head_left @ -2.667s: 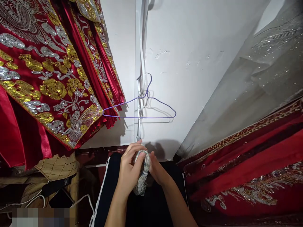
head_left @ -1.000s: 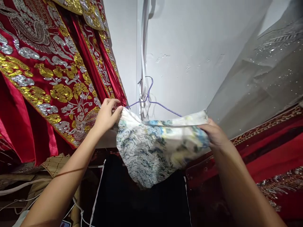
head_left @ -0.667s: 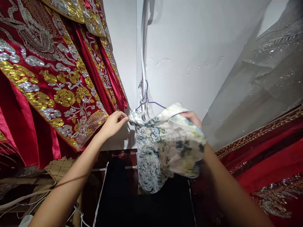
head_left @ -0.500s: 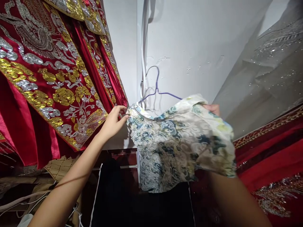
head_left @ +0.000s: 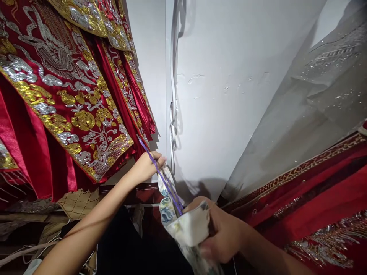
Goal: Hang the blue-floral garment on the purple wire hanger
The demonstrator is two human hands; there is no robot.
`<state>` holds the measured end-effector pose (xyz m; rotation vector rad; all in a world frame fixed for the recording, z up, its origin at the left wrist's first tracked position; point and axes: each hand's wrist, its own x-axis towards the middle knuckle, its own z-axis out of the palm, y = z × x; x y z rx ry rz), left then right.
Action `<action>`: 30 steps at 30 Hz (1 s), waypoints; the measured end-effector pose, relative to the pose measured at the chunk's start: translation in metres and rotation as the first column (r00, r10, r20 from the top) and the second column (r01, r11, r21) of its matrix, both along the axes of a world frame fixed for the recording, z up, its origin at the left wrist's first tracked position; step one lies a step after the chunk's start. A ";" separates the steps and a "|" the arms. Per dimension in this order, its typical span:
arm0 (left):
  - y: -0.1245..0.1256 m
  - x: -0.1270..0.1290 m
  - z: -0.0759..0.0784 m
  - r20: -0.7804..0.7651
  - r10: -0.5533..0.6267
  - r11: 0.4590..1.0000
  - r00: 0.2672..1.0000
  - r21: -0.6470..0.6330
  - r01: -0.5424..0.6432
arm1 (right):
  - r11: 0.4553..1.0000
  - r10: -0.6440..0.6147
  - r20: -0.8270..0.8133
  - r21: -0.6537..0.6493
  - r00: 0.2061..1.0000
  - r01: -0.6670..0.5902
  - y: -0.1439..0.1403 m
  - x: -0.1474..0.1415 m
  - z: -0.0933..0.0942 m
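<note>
Patterned cloth (head_left: 183,225), white with blue and yellow print, sits low in the centre of the head view, bunched around a purple wire hanger (head_left: 162,175) that runs diagonally from centre left down into the fabric. The left hand (head_left: 147,168) is raised at mid-frame with its fingers pressed together on the upper stretch of the wire, apparently to steady the hanger while the fabric is worked along it. The right hand (head_left: 222,233), lower and right of centre, has its grip closed in a fist around the gathered cloth, holding it where the wire disappears inside. Red embroidered garments (head_left: 65,99) with gold and silver motifs hang across the upper left, just beside the left hand. A white wall (head_left: 218,95) fills the upper middle, a white cord (head_left: 172,114) hangs down it, and more red fabric (head_left: 315,206) lies at the lower right.
</note>
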<state>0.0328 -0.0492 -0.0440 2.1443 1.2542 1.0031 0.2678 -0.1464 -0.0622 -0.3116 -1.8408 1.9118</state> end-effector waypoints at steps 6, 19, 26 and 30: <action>-0.011 -0.007 -0.003 0.175 -0.052 0.988 0.983 0.149 0.025 | 0.772 -0.481 -0.090 0.428 0.872 0.471 0.051 -0.014 -0.005; -0.040 -0.003 0.028 0.284 -0.089 0.979 0.955 -0.153 0.137 | 0.003 -0.622 -0.339 0.901 0.706 0.434 0.125 -0.031 -0.020; -0.030 0.000 0.011 0.332 -0.042 0.999 0.942 0.007 0.042 | -0.119 -0.581 -0.377 0.916 0.722 0.383 0.124 -0.034 -0.037; -0.033 0.007 0.011 0.282 -0.289 0.957 0.915 0.048 0.287 | -0.238 -0.589 -0.392 0.920 0.707 0.311 0.125 -0.025 -0.048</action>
